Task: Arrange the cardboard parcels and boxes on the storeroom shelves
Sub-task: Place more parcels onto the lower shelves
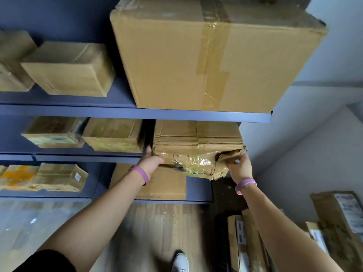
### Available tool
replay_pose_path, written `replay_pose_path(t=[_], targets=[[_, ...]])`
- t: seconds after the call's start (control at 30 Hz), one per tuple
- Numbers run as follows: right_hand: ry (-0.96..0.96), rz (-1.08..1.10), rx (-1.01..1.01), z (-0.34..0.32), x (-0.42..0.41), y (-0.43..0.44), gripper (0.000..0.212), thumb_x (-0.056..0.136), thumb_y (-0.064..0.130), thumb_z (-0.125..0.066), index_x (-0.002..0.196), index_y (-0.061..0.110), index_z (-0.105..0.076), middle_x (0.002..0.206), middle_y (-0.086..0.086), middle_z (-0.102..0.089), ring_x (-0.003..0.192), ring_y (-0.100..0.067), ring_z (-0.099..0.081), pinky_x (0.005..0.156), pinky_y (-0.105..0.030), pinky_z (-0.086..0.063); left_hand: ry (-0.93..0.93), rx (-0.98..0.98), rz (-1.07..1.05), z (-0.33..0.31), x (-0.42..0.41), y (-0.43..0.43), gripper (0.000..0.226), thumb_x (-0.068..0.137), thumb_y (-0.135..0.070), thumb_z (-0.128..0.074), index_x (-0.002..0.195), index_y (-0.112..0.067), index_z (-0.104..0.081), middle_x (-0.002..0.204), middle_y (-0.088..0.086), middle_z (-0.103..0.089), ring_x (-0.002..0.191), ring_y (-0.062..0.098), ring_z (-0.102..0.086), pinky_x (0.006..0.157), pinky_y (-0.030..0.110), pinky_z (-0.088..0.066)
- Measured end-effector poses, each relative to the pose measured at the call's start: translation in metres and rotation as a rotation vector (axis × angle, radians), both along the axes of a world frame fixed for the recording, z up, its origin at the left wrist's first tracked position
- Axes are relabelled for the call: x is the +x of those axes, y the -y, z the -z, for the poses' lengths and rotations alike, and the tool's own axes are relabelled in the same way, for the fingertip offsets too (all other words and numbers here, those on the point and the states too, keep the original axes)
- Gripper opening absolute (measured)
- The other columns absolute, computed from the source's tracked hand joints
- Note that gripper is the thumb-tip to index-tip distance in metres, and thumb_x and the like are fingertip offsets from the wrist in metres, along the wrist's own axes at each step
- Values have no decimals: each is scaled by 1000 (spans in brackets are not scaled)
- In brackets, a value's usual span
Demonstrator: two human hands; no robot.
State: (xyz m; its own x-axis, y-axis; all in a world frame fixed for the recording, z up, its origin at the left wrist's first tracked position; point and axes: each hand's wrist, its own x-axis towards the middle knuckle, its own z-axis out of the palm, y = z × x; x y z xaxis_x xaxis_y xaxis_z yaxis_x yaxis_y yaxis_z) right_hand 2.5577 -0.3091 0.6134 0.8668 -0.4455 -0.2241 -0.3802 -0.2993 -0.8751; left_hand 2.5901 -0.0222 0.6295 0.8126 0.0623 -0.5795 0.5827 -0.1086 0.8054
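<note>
Parcel [197,149] half on middle shelf [88,158], left hand [152,160] and right hand [239,166] clamped on its front corners; crushed, taped cardboard looks soft, so better supported underneath, not by torn edge.

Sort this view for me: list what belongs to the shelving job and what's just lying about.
Job: crushed taped box on the middle shelf; left-hand grip and right-hand grip holding its corners; large taped box above; parcels on the floor, probably waiting.
Lying about: white shoe; purple wristbands.
</note>
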Motion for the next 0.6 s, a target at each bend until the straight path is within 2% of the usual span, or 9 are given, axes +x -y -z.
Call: replay_pose_path(t=[0.1, 0.23, 0.3, 0.37, 0.43, 0.5, 0.6], targets=[[16, -23, -31, -12, -38, -11, 37, 85, -1, -68, 116, 15, -55, 112, -7, -67, 104, -24, -63, 94, -37, -50, 13, 22, 42, -13, -30, -18, 80, 72, -1, -67, 144, -29, -45, 130, 1, -62, 123, 22, -57, 113, 42, -41], [37, -64, -83, -17, -88, -25, 41, 76, 7, -77, 109, 19, -56, 104, -7, -67, 101, -29, -64, 90, -46, -54, 52, 47, 105, -34, -76, -42, 58, 90, 0, -61, 138, -31, -51, 127, -3, -62, 120, 18, -55, 99, 35, -46], [72, -74, -94, -13, -109, -30, 44, 67, 16, -82, 103, 22, -57, 100, -8, -67, 99, -30, -63, 87, -48, -54, 83, 50, 126, -43, -97, -53, 58, 90, 0, -60, 137, -34, -52, 125, -4, -62, 119, 18, -55, 91, 33, -45], [131, -84, -86, -34, -138, -48, 45, 66, 13, -83, 101, 22, -56, 98, -6, -65, 97, -28, -61, 86, -45, -53, 103, 39, 139, -53, -120, -65, 60, 91, 3, -58, 137, -34, -51, 123, -4, -62, 119, 19, -55, 90, 33, -46], [171, -106, -37, -53, -166, -66, 47, 75, 0, -80, 108, 18, -51, 98, 1, -60, 92, -16, -58, 83, -35, -49, 117, 28, 139, -62, -143, -79, 60, 91, 5, -57, 139, -31, -50, 127, -1, -61, 122, 21, -54, 95, 36, -47], [195, -144, 43, -64, -190, -81, 56, 83, -5, -73, 121, 18, -39, 105, 6, -55, 94, -6, -55, 82, -25, -46, 129, 18, 125, -71, -166, -92, 60, 92, 5, -57, 140, -29, -49, 131, 1, -60, 125, 23, -53, 97, 38, -47], [207, -199, 110, -73, -219, -99, 66, 88, 1, -71, 131, 23, -25, 117, 4, -52, 104, -8, -56, 88, -28, -50, 146, 2, 100, -83, -195, -114, 59, 92, 2, -58, 141, -28, -48, 133, 1, -59, 125, 23, -52, 95, 39, -48]])
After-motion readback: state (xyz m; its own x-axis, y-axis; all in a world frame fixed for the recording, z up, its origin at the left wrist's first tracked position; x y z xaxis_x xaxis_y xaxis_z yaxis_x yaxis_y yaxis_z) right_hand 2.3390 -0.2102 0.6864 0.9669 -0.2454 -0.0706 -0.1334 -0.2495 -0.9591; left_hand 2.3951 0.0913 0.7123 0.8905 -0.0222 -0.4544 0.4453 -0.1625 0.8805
